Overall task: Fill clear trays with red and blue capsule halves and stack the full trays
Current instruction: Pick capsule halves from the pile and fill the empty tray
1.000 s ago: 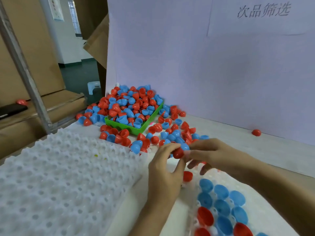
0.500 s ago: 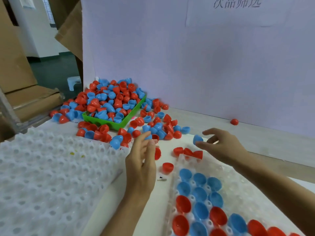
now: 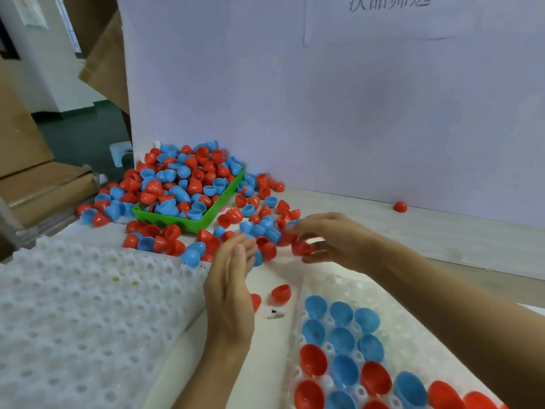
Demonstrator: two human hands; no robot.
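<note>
A clear tray lies at the lower right, its near pockets filled with blue and red capsule halves; its far pockets hold none. My right hand reaches over the tray's far end into the loose pile and pinches a red capsule half between thumb and fingers. My left hand stands edge-on left of the tray, fingers straight and pointing at the pile. A blue half shows just behind its fingertips; whether they touch it is hidden.
A green tray heaped with red and blue halves stands at the back left, with more spilled around it. A stack of white pocketed trays fills the left. Two loose red halves lie between my hands. One red half sits by the back wall.
My right hand has moved left from the tray's far edge into the loose pile and now pinches a red half instead of a blue one. My left hand has barely moved.
</note>
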